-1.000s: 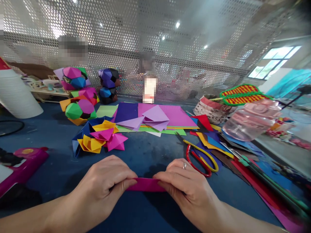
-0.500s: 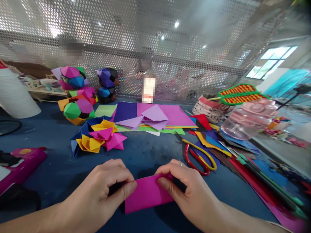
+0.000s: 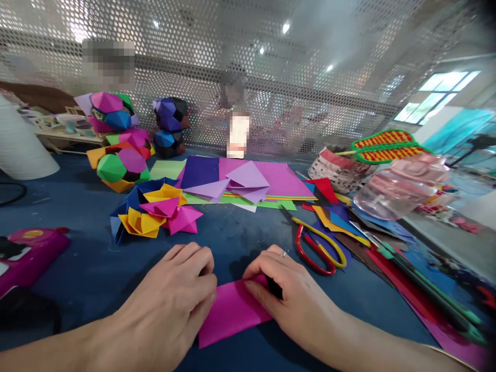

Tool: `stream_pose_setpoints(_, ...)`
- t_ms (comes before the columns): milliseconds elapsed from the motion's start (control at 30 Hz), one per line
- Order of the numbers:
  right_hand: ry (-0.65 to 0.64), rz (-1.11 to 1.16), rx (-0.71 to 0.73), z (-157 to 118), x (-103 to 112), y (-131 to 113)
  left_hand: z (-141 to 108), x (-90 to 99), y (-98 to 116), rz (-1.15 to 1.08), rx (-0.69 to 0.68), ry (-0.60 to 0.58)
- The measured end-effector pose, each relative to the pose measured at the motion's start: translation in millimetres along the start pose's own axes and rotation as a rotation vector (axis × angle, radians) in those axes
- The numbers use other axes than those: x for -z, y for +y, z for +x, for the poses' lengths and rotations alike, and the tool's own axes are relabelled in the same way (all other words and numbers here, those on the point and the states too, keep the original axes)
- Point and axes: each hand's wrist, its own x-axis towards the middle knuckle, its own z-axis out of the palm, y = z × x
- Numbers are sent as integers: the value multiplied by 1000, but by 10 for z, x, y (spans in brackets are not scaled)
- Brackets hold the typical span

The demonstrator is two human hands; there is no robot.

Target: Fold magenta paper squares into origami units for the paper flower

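A folded magenta piece of paper (image 3: 232, 310) lies low in the middle of the view, tilted up toward the right. My left hand (image 3: 174, 299) is closed at its left end, fingers curled, with the thumb along the paper's edge. At the right end my right hand (image 3: 287, 289) pinches the paper between thumb and forefinger; a ring shows on one finger. Beyond my hands sit folded pink and yellow paper pieces (image 3: 182, 219) by a dark blue folded piece (image 3: 135, 201). Scissors with red and yellow handles (image 3: 320, 245) lie open right of them.
Stacked paper sheets (image 3: 271, 181) lie at the back, near a perforated metal screen (image 3: 201, 67). Colourful paper balls (image 3: 120, 165) stand at the left, above a magenta tool (image 3: 34, 258). A clear pink bottle (image 3: 395, 191), paper scraps (image 3: 341, 222) and a green-handled cutter (image 3: 430, 289) occupy the right.
My left hand has rolled over and slid down along the paper's left edge, its fingers now curled with the knuckles up. My right hand keeps its pinch. The whole view has shifted slightly.
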Motion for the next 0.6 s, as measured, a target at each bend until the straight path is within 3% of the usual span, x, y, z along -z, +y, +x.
stream_pose_setpoints(100,-14,-23,2,2,-6,6,-9,-7,-4,62,-41,72)
stream_pose_setpoints(300,-13,-30,13,0,-3,-23,-4,26,-29,350,-203,361)
stream_pose_setpoints(467,-21,-44,26,8,8,-41,-16,141,-20,322,-632,223)
stream_pose_setpoints(533,-24,-57,24,15,7,-38,-53,127,-48,342,-688,207)
stream_pose_setpoints(600,-26,-64,25,19,3,-34,-103,79,-86,342,-657,205)
